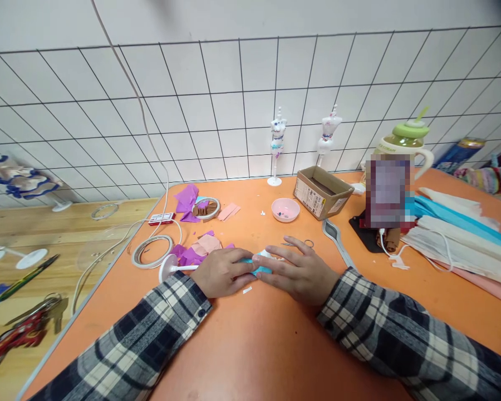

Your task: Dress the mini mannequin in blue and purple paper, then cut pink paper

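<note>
A small white dress form lies on its side, its round base (167,268) and thin stand sticking out to the left of my left hand (224,272). That hand is closed around the form, its fingers curled over the body, which is mostly hidden. Light blue paper (264,269) shows between the two hands, on the form. My right hand (303,273) has its thumb and index finger at the blue paper, pinching it, while the other fingers fan out above. Small scissors (308,243) lie just behind the right hand, partly covered. A white scrap (247,289) rests in front.
Purple and peach paper scraps (206,245) and a tape roll (152,252) lie left. Behind are a pink bowl (285,210), a cardboard box (323,192) and two upright dress forms (278,136). A phone (388,192), cable, lidded jug (409,142) and paper strips (463,239) occupy the right.
</note>
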Motion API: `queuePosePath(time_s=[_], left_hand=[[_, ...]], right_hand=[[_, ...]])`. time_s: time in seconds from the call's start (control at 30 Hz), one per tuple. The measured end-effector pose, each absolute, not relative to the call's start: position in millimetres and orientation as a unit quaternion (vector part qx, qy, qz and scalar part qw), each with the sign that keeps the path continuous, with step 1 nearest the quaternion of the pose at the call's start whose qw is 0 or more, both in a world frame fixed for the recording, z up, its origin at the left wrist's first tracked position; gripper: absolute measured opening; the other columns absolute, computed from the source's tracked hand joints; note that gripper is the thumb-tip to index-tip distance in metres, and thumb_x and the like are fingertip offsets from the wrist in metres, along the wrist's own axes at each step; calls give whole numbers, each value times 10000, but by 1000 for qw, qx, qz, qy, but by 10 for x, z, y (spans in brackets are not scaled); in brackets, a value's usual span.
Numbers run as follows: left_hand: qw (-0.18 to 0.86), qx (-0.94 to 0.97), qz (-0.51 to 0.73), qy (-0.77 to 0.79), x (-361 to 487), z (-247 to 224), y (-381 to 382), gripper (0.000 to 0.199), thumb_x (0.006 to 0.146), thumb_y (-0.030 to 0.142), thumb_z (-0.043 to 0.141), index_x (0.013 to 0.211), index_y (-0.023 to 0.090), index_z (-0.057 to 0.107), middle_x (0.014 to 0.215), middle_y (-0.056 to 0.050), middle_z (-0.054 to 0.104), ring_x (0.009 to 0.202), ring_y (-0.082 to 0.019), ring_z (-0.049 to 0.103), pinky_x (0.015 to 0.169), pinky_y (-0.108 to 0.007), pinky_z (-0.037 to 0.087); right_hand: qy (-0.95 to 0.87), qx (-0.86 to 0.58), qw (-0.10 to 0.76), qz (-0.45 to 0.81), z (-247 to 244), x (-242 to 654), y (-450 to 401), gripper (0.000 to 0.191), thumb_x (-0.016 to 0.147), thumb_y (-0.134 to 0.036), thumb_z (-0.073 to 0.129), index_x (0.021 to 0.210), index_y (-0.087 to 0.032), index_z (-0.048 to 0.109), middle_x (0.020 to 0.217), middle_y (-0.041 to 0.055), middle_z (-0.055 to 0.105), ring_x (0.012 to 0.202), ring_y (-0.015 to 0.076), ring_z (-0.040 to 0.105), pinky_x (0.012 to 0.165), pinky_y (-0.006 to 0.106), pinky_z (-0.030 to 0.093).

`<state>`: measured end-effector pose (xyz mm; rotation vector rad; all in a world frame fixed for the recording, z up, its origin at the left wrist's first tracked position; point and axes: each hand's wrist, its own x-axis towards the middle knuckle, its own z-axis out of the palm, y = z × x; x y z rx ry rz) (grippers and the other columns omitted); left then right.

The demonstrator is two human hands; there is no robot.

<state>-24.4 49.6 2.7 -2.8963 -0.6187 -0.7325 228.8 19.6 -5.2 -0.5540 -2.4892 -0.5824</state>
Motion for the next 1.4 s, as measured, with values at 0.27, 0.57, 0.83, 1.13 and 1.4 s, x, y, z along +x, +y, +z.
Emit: queuePosePath(time_s=[0.27, 0.57, 0.83, 1.13, 1.4], left_hand=[[-6, -963, -180, -199, -329, 62, 524, 335, 922, 329, 569, 1238, 223, 604, 1155, -106, 685, 989, -201, 672, 819, -295, 539], [13, -948, -72, -308, -511, 354, 508, 330, 896, 360, 571, 1186, 206, 599, 1129, -105, 694, 975, -261, 672, 857, -393, 517], [46, -808, -445, -383, -772, 688, 385, 315, 892, 252, 618, 1205, 233, 596, 1270, -92, 652, 1140, -253, 633, 951, -366, 510], [-487, -485, -672, -274, -151, 1044, 492, 309, 897, 490, 601, 1082, 244, 581, 1156, -57, 679, 926, -215, 714, 735, -337, 603], [-533, -536, -579, -306, -169, 786, 640, 412, 926, 517, 524, 1206, 219, 575, 1288, -110, 630, 1122, -243, 635, 898, -397, 546]], right_hand=[[-900, -266, 323, -117, -87, 2369, 269, 517, 845, -73, 493, 1300, -312, 548, 1437, 57, 494, 1252, 220, 500, 1081, 513, 335], [-796, -439, 414, 49, -198, 2594, 541, 643, 777, -60, 460, 1393, -244, 446, 1338, 86, 549, 1233, 245, 504, 1036, 452, 429], [-779, -432, 439, 119, -210, 2452, 488, 526, 839, -131, 470, 1354, -237, 464, 1253, 97, 589, 1099, 233, 555, 919, 410, 490], [-761, -224, 500, 349, 0, 1366, 369, 522, 1006, -497, 258, 1401, -194, 414, 1246, 124, 622, 1142, 233, 584, 971, 399, 451], [-722, -284, 438, 454, -119, 1321, 391, 288, 985, -378, 403, 1197, -199, 482, 769, 12, 695, 654, 136, 615, 629, 256, 462]])
